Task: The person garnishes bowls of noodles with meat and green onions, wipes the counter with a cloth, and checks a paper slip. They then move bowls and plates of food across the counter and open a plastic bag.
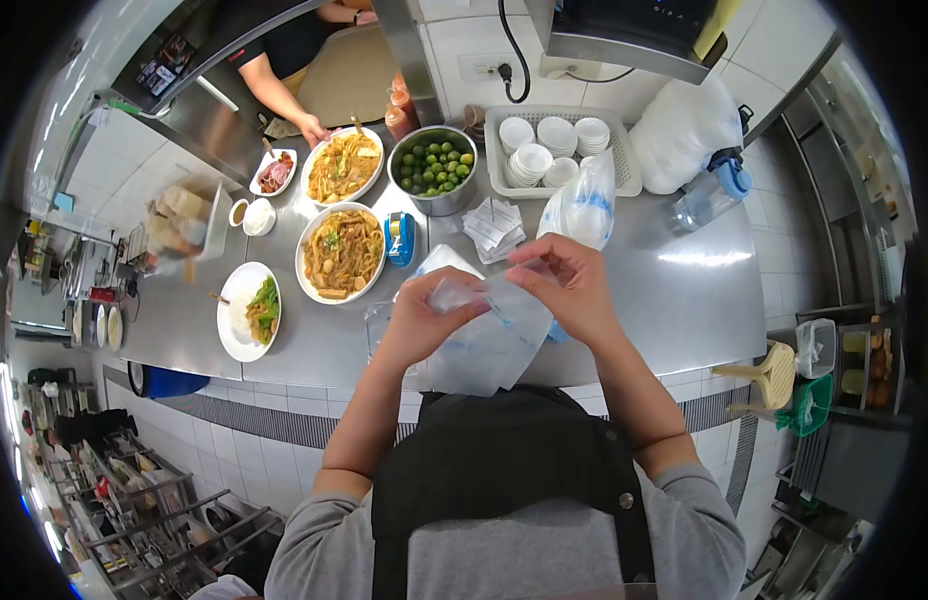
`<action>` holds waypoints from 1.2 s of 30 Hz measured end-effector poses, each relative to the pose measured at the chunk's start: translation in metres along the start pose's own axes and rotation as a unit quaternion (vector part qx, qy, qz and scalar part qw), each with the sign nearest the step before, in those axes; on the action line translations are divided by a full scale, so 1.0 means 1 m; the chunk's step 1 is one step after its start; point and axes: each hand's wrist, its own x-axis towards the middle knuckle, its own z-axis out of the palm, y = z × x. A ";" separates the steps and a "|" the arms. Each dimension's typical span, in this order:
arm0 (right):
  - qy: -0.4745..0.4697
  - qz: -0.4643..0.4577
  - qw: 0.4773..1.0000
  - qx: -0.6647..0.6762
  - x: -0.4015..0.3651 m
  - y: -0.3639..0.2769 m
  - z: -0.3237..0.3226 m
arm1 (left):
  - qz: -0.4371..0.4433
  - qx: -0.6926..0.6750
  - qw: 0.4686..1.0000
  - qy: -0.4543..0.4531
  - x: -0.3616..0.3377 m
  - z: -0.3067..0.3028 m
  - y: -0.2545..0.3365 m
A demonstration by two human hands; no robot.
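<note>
A translucent plastic bag (pixel 491 345) with faint blue print hangs between my hands, over the front edge of the steel counter. My left hand (pixel 433 315) pinches its upper left side between thumb and fingers. At its upper right, my right hand (pixel 569 285) has thumb and fingertips closed on the bag's rim. More clear plastic lies beneath on the counter. Just beyond my left hand are a plate of noodles (pixel 341 252) and a blue stapler (pixel 400 239). Paper slips (pixel 495 228) and a knotted plastic bag (pixel 584 205) lie beyond my right hand.
Another person's hand (pixel 314 130) touches a second noodle plate (pixel 344 165) at the pass. A pot of green citrus (pixel 434 170), a basket of white bowls (pixel 624 180) and a water bottle (pixel 712 195) line the back. A rice plate (pixel 234 335) stands left on the steel counter (pixel 674 300).
</note>
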 end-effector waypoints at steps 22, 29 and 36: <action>-0.012 -0.052 0.983 0.176 -0.015 -0.033 -0.030 | 0.079 0.035 0.989 -0.116 0.013 0.026 0.004; 0.012 0.077 0.996 0.040 -0.032 -0.014 -0.054 | 0.123 -0.052 0.989 -0.057 0.010 0.047 0.015; 0.003 0.075 0.997 0.000 -0.043 -0.031 -0.090 | 0.071 -0.056 0.982 -0.163 0.014 0.093 -0.025</action>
